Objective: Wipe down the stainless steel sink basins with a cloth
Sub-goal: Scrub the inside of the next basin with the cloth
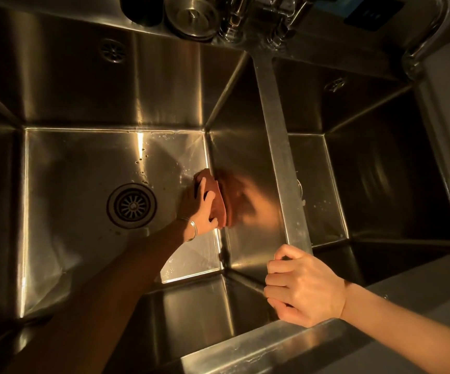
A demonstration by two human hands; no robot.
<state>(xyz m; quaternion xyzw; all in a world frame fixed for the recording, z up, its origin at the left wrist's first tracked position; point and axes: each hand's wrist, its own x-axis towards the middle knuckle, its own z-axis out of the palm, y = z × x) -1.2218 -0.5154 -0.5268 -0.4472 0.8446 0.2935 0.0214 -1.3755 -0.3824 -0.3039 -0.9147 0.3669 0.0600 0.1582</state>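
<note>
A reddish-brown cloth (216,194) is bunched against the right wall of the left sink basin (83,163), just above the floor's edge. My left hand (197,207), a bracelet on its wrist, holds the cloth there with fingers spread over it and the thumb under it. The steel wall mirrors hand and cloth as a blur. My right hand (305,287) grips the near end of the divider (280,147) where it meets the front rim. The right basin (315,190) lies beyond, mostly in shadow.
A round drain strainer (131,205) sits in the left basin floor, with water drops around it. On the back ledge stand a dark cup (141,8), a steel strainer basket (191,16) and the faucet base (259,20). A grey countertop (440,282) borders the right.
</note>
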